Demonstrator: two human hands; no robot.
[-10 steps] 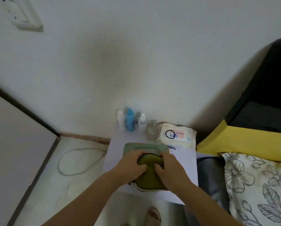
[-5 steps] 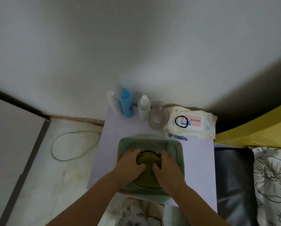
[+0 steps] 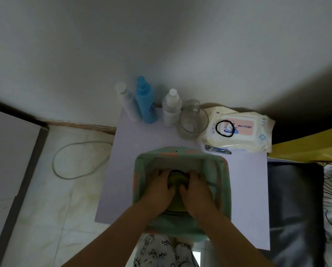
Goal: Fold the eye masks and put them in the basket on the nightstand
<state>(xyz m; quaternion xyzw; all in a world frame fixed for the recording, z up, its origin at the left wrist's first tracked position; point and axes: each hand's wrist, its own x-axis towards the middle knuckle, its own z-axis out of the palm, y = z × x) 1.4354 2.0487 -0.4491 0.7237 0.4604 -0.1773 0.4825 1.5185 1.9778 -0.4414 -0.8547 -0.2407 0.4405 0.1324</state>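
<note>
A green fabric basket [image 3: 181, 154] with orange patches stands on the pale nightstand [image 3: 246, 180]. Both my hands are down inside it. My left hand [image 3: 158, 189] and my right hand [image 3: 197, 189] press side by side on a folded olive-green eye mask [image 3: 177, 180] with a black strap, each with fingers curled over its far edge. Most of the mask is hidden under my hands. A second green layer shows beneath them near the basket's near wall.
At the back of the nightstand stand a white bottle [image 3: 126, 102], a blue bottle [image 3: 145, 101], a small clear bottle [image 3: 171, 107] and a glass cup [image 3: 193, 121]. A wipes pack [image 3: 238, 130] with a black hair tie lies right, nail clippers [image 3: 218, 150] beside it. Bed at right, cable on floor left.
My hands carried the folded eye mask from above the nightstand's front edge down into the basket. My head tipped further down over the nightstand, so the basket now fills more of the view.
</note>
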